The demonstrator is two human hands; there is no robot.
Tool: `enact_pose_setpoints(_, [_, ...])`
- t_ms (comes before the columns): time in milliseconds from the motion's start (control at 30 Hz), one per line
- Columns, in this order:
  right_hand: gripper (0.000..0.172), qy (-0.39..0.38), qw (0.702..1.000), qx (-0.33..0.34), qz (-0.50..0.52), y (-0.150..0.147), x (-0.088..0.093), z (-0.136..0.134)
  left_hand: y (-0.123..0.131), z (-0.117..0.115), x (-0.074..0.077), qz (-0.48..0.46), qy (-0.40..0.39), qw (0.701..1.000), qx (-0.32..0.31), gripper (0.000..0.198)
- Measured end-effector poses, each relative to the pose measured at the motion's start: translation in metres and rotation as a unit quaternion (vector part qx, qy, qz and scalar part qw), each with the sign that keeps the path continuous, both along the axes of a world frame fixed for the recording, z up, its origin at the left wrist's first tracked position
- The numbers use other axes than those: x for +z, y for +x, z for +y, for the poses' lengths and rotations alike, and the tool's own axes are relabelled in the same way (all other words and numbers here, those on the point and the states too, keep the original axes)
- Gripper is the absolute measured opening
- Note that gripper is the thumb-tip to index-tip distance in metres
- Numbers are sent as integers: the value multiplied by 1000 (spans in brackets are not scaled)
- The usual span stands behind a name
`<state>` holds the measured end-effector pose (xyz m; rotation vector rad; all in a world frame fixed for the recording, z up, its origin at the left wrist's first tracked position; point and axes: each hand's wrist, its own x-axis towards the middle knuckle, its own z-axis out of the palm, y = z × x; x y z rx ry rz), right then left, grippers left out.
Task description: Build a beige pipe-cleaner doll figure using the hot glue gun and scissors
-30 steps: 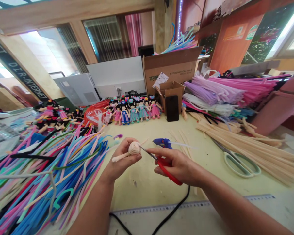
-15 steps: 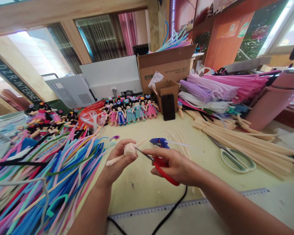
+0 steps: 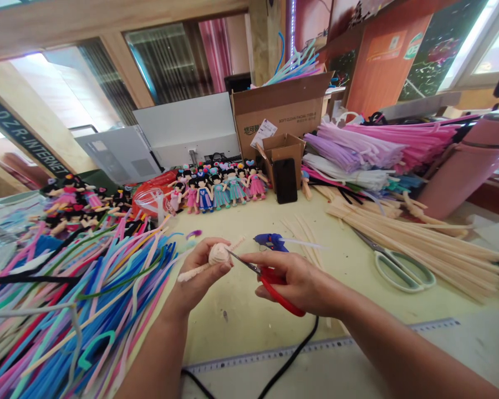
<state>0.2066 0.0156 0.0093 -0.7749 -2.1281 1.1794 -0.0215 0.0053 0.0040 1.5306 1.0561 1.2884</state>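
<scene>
My left hand is closed around a small beige ball wound from pipe cleaner, with loose beige ends sticking out to both sides. My right hand grips red-handled scissors, whose blade tips touch the ball's right side. Both hands hover over the pale yellow table. A blue glue gun lies just behind the scissors.
A heap of coloured pipe cleaners fills the left. Beige pipe cleaners and white-handled scissors lie on the right. Small dolls, a phone, cardboard boxes and pink bundles stand behind. A ruler and black cable are nearby.
The view has shifted slightly. My hands hold the ball and scissors much as before, the blades staying at the ball.
</scene>
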Motion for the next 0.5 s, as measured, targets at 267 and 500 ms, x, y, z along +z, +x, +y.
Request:
enact_pose_setpoints(267, [56, 7, 1000, 2, -7, -2, 1, -2, -8, 2, -9, 5, 26, 1000, 6, 33])
enact_pose_setpoints(500, [58, 4, 1000, 5, -3, -3, 0, -2, -9, 2, -11, 4, 19, 1000, 15, 30])
